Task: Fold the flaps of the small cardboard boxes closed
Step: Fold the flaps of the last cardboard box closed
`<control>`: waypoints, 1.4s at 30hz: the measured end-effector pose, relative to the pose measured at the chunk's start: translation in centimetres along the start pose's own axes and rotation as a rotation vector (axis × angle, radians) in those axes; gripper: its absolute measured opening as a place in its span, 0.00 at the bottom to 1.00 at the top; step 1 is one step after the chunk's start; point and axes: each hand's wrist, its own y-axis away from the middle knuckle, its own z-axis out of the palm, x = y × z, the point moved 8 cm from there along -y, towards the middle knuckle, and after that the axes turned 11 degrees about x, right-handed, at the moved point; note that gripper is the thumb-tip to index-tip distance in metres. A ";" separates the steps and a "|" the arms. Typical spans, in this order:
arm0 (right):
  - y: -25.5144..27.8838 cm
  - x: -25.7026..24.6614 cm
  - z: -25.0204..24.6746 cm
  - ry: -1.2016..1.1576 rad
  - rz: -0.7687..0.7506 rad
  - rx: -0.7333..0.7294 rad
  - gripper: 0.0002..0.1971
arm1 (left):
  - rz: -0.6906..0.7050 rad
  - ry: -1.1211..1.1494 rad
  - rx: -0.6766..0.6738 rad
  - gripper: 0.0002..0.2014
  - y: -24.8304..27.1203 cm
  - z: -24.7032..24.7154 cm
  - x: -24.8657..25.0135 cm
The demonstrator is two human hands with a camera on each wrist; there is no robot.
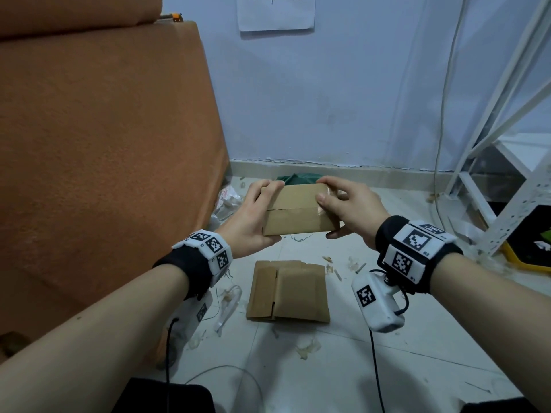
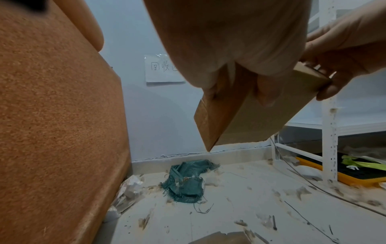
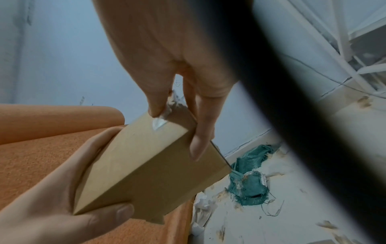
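A small brown cardboard box (image 1: 295,211) is held in the air between both hands, its two top flaps folded shut and meeting at a middle seam. My left hand (image 1: 256,216) grips its left end, fingers over the far edge and thumb under the near corner. My right hand (image 1: 346,210) grips the right end, where a strip of clear tape (image 3: 159,123) sticks. The same box (image 2: 250,112) shows from below in the left wrist view and as a long brown face (image 3: 146,165) in the right wrist view. A second box (image 1: 287,290) lies flattened on the floor below.
An orange cushion (image 1: 98,144) leans at the left, against the blue wall (image 1: 328,99). A green rag (image 2: 185,180) lies by the baseboard. A white metal rack (image 1: 507,189) with a yellow tray (image 2: 359,176) stands at the right. Scraps, wires and a loose cable litter the tiled floor (image 1: 387,368).
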 end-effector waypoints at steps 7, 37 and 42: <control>0.4 -0.2 0.2 -0.088 0.007 -0.108 0.17 | 0.004 0.025 0.014 0.47 0.0 -0.6 -0.5; -0.1 -0.1 -0.7 -0.171 0.033 0.052 0.08 | -0.076 0.027 0.017 0.48 0.2 -1.1 -1.4; -0.2 -1.5 -0.5 -0.206 0.002 0.052 0.10 | -0.104 0.024 0.089 0.48 0.1 -2.4 -1.7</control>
